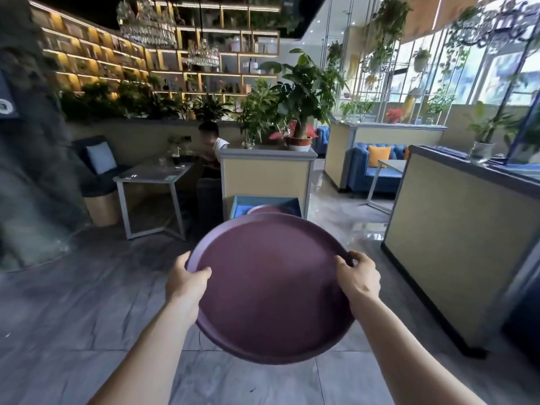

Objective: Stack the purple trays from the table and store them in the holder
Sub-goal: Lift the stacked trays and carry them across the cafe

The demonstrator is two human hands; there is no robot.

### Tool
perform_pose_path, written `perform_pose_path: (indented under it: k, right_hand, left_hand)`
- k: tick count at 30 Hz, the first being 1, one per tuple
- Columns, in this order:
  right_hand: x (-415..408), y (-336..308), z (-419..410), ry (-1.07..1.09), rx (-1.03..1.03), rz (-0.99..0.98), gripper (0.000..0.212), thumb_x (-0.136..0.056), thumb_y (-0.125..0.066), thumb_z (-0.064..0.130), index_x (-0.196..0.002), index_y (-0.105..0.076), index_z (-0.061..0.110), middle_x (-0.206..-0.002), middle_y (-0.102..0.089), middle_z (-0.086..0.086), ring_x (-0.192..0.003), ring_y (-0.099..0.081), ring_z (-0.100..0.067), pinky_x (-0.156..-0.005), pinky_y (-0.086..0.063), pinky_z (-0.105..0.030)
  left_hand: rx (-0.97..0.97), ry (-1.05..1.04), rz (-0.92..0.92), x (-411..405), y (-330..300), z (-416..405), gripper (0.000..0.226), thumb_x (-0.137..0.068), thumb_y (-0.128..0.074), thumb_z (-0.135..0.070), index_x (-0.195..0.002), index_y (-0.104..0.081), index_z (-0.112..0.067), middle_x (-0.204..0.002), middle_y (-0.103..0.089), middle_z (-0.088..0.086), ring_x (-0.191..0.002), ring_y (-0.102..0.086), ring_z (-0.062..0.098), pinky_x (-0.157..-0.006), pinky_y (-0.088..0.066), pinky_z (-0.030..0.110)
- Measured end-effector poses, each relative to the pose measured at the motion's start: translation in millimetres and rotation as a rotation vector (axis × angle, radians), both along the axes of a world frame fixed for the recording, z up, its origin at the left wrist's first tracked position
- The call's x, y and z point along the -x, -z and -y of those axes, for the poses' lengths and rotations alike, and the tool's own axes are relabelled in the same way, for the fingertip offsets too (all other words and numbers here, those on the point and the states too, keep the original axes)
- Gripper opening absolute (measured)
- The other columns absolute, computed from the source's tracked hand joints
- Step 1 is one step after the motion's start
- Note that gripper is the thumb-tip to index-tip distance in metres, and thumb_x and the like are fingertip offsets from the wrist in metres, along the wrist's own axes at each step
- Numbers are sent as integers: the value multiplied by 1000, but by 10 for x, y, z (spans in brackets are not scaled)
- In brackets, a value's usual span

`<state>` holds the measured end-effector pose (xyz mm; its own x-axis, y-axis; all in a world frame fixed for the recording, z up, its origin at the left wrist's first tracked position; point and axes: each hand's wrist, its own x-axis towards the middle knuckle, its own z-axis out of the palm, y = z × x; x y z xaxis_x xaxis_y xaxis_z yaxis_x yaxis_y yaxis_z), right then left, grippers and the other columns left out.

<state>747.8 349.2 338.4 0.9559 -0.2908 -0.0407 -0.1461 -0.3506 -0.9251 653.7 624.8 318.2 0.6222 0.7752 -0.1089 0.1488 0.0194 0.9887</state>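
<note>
A round purple tray [270,285] is held out in front of me above the floor, tilted slightly toward me. A second rim shows under its near edge, so it looks like a stack. My left hand [187,283] grips the left rim with the thumb on top. My right hand [358,279] grips the right rim the same way. Beyond the tray stands a blue box-like holder [239,204] on the floor. Another purple tray [268,209] lies inside it, mostly hidden behind the held tray.
A beige partition with potted plants [267,173] rises right behind the holder. A long beige counter [455,238] runs along the right. A grey table [152,176] with a seated person stands at the left. Grey tiled floor lies between me and the holder.
</note>
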Motion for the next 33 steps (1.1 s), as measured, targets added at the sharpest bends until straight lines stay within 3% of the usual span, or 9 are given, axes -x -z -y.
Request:
perform_pose_path:
  k: [13,18,21,28,33]
  right_hand:
    - [-1736,229,-332,14,26,-19,50,-86,-63,34,-133,-57,21,-134,-62,-7,-125,-55,-34,-105,-42,-41]
    - [-2780,293,-818,22,64,-15,48,-84,-64,35,-130,-60,22,-129,-65,-9,-120,-58,-34,-102,-43,-40]
    - [-3485,262,-1178,32,58,-29,47,-84,-63,34,-129,-60,22,-128,-65,-9,-119,-58,-35,-102,-44,-41]
    - [-4896,275,-1807,50,60,-40,46,-85,-64,31,-130,-59,21,-130,-65,-7,-121,-57,-33,-104,-42,-40]
    - [-5809,415,-2098,53,76,-67,45,-85,-63,30,-129,-60,20,-129,-65,-8,-121,-57,-34,-104,-41,-40]
  left_hand:
    - [-14,-1,-6,-1783,258,-308,57,-88,-68,-11,-141,-51,-23,-124,-60,2,-99,-58,25,-86,-49,36]
    - [29,25,5,-2865,400,-803,57,-84,-68,-12,-137,-54,-28,-122,-65,3,-101,-65,29,-92,-55,44]
    - [46,23,1,-3569,388,-1151,59,-84,-69,-12,-139,-53,-27,-119,-63,1,-101,-64,28,-92,-55,43]
    - [54,43,-18,-4998,420,-1799,64,-86,-70,-15,-144,-47,-30,-134,-60,3,-108,-63,27,-95,-53,42]
    - [56,49,-39,-5915,533,-2070,62,-86,-69,-14,-142,-50,-31,-125,-62,0,-104,-63,26,-97,-53,42]
